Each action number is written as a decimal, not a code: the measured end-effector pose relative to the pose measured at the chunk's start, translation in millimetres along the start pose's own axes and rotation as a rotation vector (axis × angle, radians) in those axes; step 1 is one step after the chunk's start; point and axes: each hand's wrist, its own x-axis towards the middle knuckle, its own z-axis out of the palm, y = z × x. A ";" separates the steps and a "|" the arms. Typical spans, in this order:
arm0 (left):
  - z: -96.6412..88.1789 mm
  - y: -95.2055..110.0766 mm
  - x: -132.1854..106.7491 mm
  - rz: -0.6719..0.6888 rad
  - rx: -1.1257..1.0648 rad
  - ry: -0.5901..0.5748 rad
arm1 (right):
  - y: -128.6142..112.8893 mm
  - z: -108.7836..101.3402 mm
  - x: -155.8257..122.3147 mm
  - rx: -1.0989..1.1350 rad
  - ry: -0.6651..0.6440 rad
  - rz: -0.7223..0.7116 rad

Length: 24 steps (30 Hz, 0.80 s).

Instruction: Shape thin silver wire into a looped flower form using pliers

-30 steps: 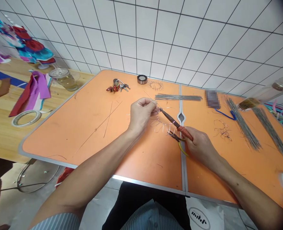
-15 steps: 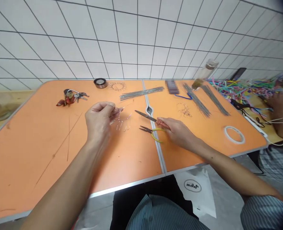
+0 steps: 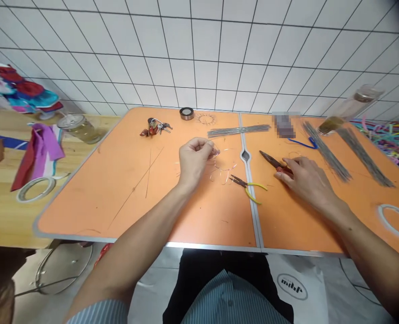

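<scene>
My left hand [image 3: 194, 163] is closed in a pinch on a thin wire ring [image 3: 226, 168] with small wire loops around its edge, just above the orange table. Part of the ring is hidden behind the fingers. Red-handled pliers [image 3: 271, 159] lie on the table right of the centre seam, jaws pointing up and left. Over their handles rests my right hand [image 3: 309, 182], its thumb and fingers apart and loosened around the grips. Between the hands lie yellow-handled pliers [image 3: 246, 183], slightly spread.
Bundles of straight wire [image 3: 238, 131] lie at the back and right. Farther back are a roll of black tape [image 3: 186, 113], keys [image 3: 155, 127] and another wire ring [image 3: 206, 119]. A glass bottle [image 3: 349, 110] tilts at right; a white tape roll [image 3: 396, 222] is nearer.
The view has turned left, so the table shifts rightward. My right hand has lowered the red-handled pliers to the table and loosened its fingers. My left hand still pinches the wire ring.
</scene>
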 end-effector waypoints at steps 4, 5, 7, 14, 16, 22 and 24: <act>2.8 2.9 -7.5 0.023 0.031 -0.049 | -64.5 -26.6 11.4 0.490 -0.009 0.032; 3.7 3.2 -9.6 0.022 0.042 -0.058 | -82.9 -32.5 15.3 0.603 -0.068 0.031; 5.3 2.8 -12.9 0.013 0.064 -0.074 | -115.0 -39.2 24.3 0.760 -0.159 -0.001; 6.8 -4.2 -15.0 -0.017 0.093 -0.126 | -150.6 -12.9 47.0 0.986 -0.283 0.002; 7.5 -5.4 -14.7 -0.036 0.096 -0.134 | -148.7 -4.4 48.2 1.018 -0.283 0.023; 10.1 -5.2 -16.2 -0.102 0.074 -0.152 | -144.7 3.6 46.3 1.054 -0.324 0.003; 10.7 -3.8 -16.7 -0.159 0.055 -0.161 | -144.4 2.0 45.3 1.041 -0.331 -0.028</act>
